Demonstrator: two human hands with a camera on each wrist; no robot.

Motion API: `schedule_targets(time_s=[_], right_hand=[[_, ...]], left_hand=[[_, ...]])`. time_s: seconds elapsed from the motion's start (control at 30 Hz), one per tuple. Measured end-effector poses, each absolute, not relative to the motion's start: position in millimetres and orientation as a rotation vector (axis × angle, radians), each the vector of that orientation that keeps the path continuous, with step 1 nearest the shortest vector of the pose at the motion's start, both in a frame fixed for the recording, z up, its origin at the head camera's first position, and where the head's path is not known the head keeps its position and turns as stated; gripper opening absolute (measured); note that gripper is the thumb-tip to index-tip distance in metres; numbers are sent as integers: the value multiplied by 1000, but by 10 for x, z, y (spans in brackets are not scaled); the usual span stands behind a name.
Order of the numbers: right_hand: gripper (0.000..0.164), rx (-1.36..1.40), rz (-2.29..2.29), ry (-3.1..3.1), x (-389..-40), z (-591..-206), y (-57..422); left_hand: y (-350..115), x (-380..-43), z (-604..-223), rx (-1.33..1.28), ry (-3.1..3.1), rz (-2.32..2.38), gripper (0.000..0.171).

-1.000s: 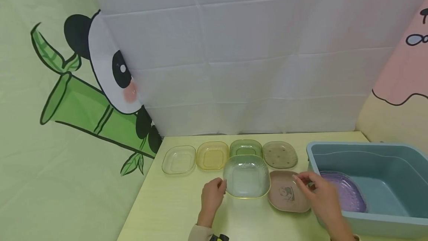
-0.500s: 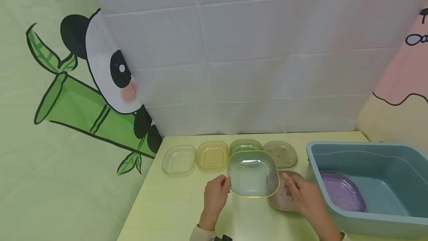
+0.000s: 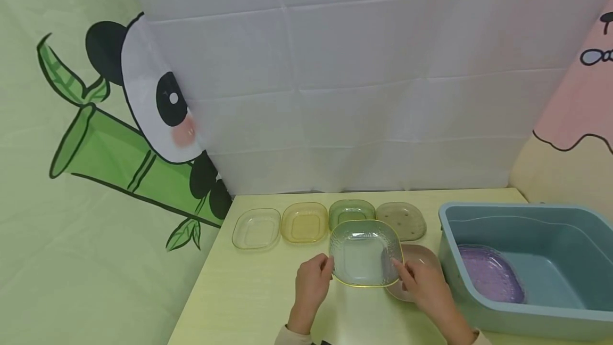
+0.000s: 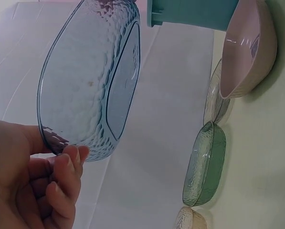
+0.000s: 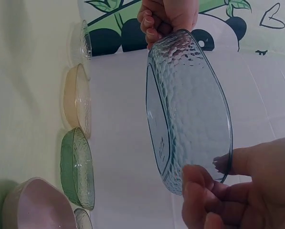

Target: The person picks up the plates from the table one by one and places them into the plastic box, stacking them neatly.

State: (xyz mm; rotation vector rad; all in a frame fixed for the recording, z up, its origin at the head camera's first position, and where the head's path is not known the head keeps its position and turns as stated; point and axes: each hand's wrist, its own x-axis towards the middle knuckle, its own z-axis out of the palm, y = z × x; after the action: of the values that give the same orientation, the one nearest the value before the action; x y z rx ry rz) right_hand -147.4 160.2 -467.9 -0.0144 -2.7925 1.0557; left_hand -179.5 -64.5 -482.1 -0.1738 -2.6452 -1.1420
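Observation:
A clear bluish dish [image 3: 365, 254] with a gold-looking rim and a hammered texture is held up above the table. My left hand [image 3: 312, 281] pinches its left edge between thumb and fingers. At the opposite edge my right hand [image 3: 423, 284] grips the rim, thumb on the inside and fingers underneath. Both wrist views show the dish [image 4: 87, 81] raised well off the tabletop. Behind it, partly covered, lies a pinkish-brown dish [image 3: 421, 257]. A green dish [image 3: 351, 209] sits just past its far rim.
Along the back stand a clear dish [image 3: 256, 229], a yellow dish [image 3: 304, 222] and a grey-brown dish [image 3: 401, 221]. A blue plastic tub [image 3: 555, 310] occupies the right side, with a purple dish [image 3: 490, 276] inside. A white cloth [image 3: 359, 95] hangs behind the table.
The bluish dish has shifted slightly right. My right hand has moved left from over the pinkish-brown dish and taken hold of the bluish dish's right rim; my left hand keeps its grip.

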Motion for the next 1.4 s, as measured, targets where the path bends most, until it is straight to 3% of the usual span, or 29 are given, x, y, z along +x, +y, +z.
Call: schedule_targets(time_s=[0.4,0.87,1.4], right_hand=[[34,-108,1015,-2757,-1321,-4608,1476],[32,-69,961,-2696,-1291,-4463,1644],[40,-157,896,-2724,-1216,-4150,1943]], left_hand=[[-796,-1712,-4823,-285,-2630,-1217,35],[-812,-1649,-4745,-363,-2590,-1300,39],[-923,-1624,-4870,-351,-2681,-1170,28]])
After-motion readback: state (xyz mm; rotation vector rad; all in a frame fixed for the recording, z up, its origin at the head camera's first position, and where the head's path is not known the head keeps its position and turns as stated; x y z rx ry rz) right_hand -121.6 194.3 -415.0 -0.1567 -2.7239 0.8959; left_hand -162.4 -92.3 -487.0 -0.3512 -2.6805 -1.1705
